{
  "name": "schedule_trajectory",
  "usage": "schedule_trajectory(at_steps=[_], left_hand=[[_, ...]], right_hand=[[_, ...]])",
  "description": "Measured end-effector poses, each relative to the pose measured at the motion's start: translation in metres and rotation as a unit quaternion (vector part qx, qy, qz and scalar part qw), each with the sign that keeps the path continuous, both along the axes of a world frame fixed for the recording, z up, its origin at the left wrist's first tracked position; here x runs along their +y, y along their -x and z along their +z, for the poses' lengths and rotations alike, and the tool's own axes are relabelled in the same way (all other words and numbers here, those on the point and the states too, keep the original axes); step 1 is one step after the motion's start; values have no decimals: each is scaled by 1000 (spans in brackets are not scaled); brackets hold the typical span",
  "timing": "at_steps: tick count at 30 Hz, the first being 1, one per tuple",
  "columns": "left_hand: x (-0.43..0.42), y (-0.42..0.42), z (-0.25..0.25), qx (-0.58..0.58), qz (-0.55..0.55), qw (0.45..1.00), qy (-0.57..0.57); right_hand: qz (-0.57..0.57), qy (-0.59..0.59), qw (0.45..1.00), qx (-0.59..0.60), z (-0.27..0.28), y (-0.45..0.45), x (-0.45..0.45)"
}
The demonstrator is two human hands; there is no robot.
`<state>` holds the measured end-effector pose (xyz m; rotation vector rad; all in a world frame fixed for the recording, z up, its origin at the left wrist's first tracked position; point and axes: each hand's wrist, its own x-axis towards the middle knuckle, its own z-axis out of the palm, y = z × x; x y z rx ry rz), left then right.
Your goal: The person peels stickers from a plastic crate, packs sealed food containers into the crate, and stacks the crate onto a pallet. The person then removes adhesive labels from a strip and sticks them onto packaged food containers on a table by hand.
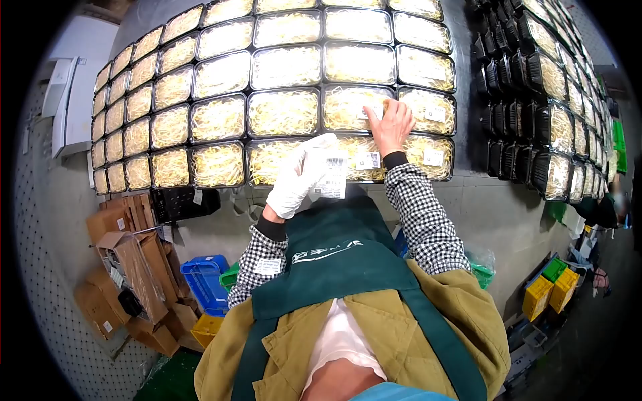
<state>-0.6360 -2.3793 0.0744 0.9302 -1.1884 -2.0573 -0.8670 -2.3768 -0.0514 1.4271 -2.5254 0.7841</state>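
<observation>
Clamping printed label sheet (332,182) in gloved left hand (297,175), above front row; resting right hand (391,125), spread apart, on black sprout tray (344,107), second row. Showing pale yellow under glossy film; sitting on grey table (463,47), above cardboard boxes (137,274).

Black trays of pale sprouts (284,113) lie in rows, some bearing white labels (433,158).

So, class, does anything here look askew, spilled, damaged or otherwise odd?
The cardboard boxes on the left lean in a tilted, untidy jumble, which looks odd beside the neat rows of bean sprout trays.
</observation>
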Motion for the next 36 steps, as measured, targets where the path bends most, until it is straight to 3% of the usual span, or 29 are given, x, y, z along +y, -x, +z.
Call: schedule_trajectory(at_steps=[2,5,6,7,9,12,14,15,16,17,19,20,21,23,25,26,29,30,32,33,34,36], left_hand=[[0,3,-3,9,21,1000,-7],[-11,12,-22,-116,-17,993,1],[-11,17,-39,-174,23,977,122],[-9,23,-57,-189,69,968,153],[-14,34,-41,-271,56,950,144],[-22,50,-34,-184,25,940,285],[-27,50,-26,-115,-41,990,71],[-30,48,-24,-79,-72,994,-40],[-35,44,-27,-65,-85,992,67],[-37,40,-27,-43,-75,992,95],[-41,34,-12,-5,-41,985,168],[-43,28,-3,-21,-38,997,67],[-47,19,-5,6,-49,998,43],[-49,29,8,0,73,996,-45],[-57,27,3,-55,62,996,-29],[-62,29,-1,-81,55,995,-19],[-75,51,-20,-225,95,952,184],[-80,57,-45,-221,163,903,330],[-82,65,-56,-296,183,879,327],[-84,70,-57,-331,191,864,327],[-86,76,-47,-301,179,884,311],[-88,89,-29,-181,117,967,138]], right_hand=[[4,28,1000,9,0,2,3],[46,80,960,-266,13,2,15],[69,77,853,-511,22,-6,22],[114,16,757,-643,60,-15,31],[73,33,680,-728,107,-42,41],[78,46,730,-677,99,-16,32],[70,117,791,-596,77,14,-1],[70,114,871,-472,85,28,-26],[64,69,941,-324,52,55,-49],[45,93,979,-176,27,68,-70],[-5,30,992,-120,-1,74,-101],[-3,12,996,-94,-5,69,-109],[-2,-8,998,-67,-11,62,-112],[-10,-14,1000,-16,-14,55,-112],[-15,17,1000,-11,-14,55,-110],[-3,26,999,-22,-9,57,-108],[49,97,971,-211,5,58,-94],[57,22,902,-427,17,53,-82],[178,-7,704,-688,68,24,-57],[162,-5,690,-706,99,5,-48],[155,-10,694,-703,108,4,-43],[142,-9,711,-689,104,19,-51]])
